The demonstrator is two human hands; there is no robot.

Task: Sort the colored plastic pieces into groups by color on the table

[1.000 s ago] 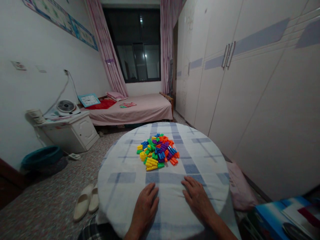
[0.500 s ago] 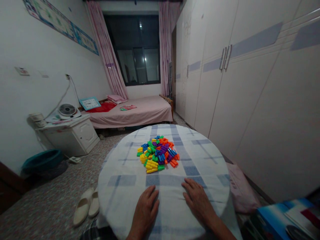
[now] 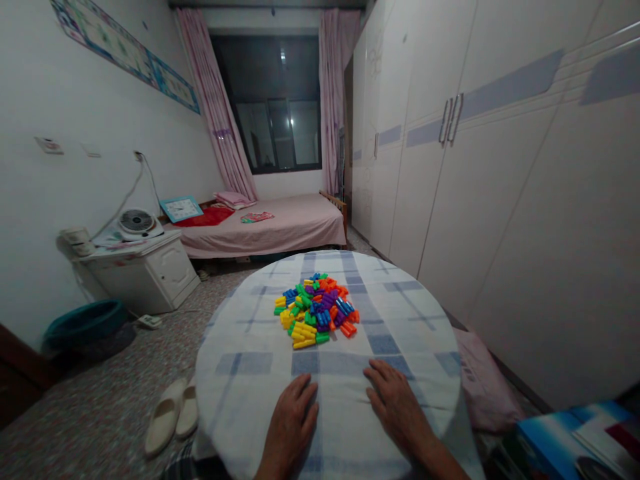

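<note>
A heap of small plastic building blocks (image 3: 316,310) in yellow, green, blue, purple and orange lies near the middle of a round table (image 3: 240,387) covered with a blue-and-white checked cloth. My left hand (image 3: 293,420) rests flat on the cloth at the near edge, fingers stretched out, holding nothing. My right hand (image 3: 397,403) lies flat beside it, palm down, fingers spread, also holding nothing. Both hands are a short way in front of the block heap and do not touch it.
A white wardrobe (image 3: 500,200) runs along the right wall. A bed (image 3: 280,223) stands under the dark window. A white bedside cabinet (image 3: 145,270) with a small fan is at left. Slippers (image 3: 173,413) and a teal basin (image 3: 83,320) sit on the floor. A blue box (image 3: 575,440) is at bottom right.
The view has tilted slightly, so the scene sits a little lower in the picture. Both hands stay flat on the cloth; the blocks have not moved.
</note>
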